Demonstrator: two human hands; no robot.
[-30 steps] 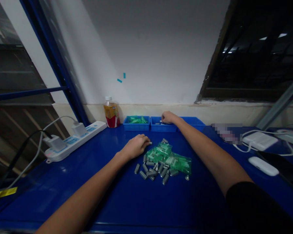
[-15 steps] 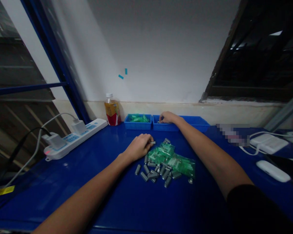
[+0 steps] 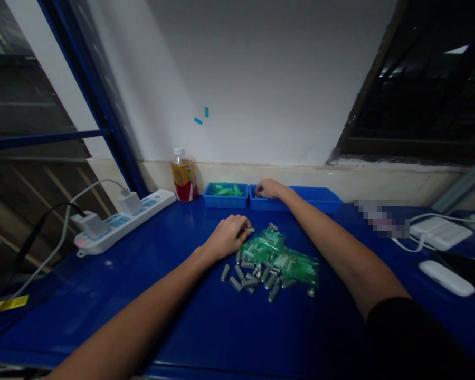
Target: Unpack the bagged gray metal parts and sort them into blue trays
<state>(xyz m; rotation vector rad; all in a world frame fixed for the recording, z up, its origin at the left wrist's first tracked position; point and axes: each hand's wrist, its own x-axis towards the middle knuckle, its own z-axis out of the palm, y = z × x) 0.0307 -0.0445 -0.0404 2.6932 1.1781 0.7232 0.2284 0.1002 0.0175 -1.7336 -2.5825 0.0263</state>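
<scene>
Pinched in the fingers of my left hand (image 3: 228, 236) is a small grey metal cylinder (image 3: 250, 229), one end sticking out to the right. That hand rests at the left edge of a pile of similar loose metal cylinders (image 3: 250, 283). Green-tinted clear plastic bags (image 3: 296, 264) lie across the back of this pile. My right hand (image 3: 272, 189) reaches over the near rim of a long blue bin (image 3: 316, 195), fingertips drawn together inside it at its left end. What they grip is too small to make out.
A smaller blue bin (image 3: 225, 201) holding green plastic pieces stands left of the long one. Beside it are a drink bottle (image 3: 184, 177) and a plugged-in power strip (image 3: 122, 219). White devices (image 3: 446, 278) with cables lie on the right of the blue table (image 3: 221, 338).
The view has shifted slightly. My right fingers sit a little lower in or closer to the long bin's left end. My left hand keeps its grip on the metal cylinder.
</scene>
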